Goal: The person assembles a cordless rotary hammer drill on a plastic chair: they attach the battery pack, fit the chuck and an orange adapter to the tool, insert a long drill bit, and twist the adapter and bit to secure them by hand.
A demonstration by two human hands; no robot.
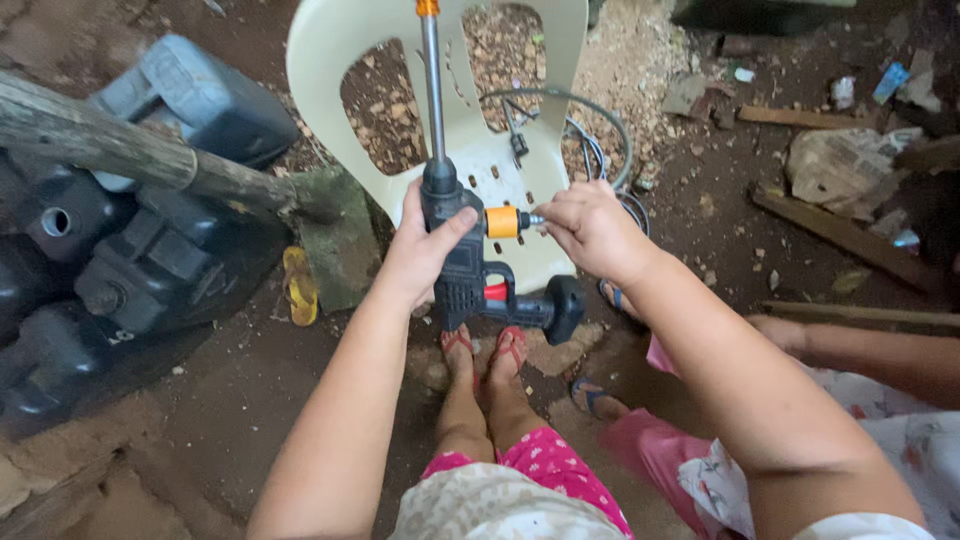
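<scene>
While I look down from the head camera, the far left is filled by dark plastic jerrycans [150, 270], with a blue-grey one [200, 100] behind them and a rough wooden pole [130, 150] slanting across their tops. A yellow sandal [298, 285] lies on the dirt just beside a mossy block [335, 235].

Moving toward the middle, my left hand [420, 250] is clenched around the dark body of a spray gun [468, 275], thumb laid across its side; the gun is held in the air over my feet in red sandals [485, 350]. Its metal lance [433, 90] runs straight up the frame, passing in front of a cream plastic chair [330, 50] that lies tipped on the ground with its seat facing me.

Right of the gun, an orange connector [503, 222] sticks out sideways from the body. My right hand [590, 230] has its fingertips pinched on the small metal end of that connector. A grey hose [590, 125] loops across the chair seat behind.

Lower right, another person's arm [870, 355] and pink-clad leg [650, 440] come in from the edge, near wooden scraps [840, 230] on the dirt.
</scene>
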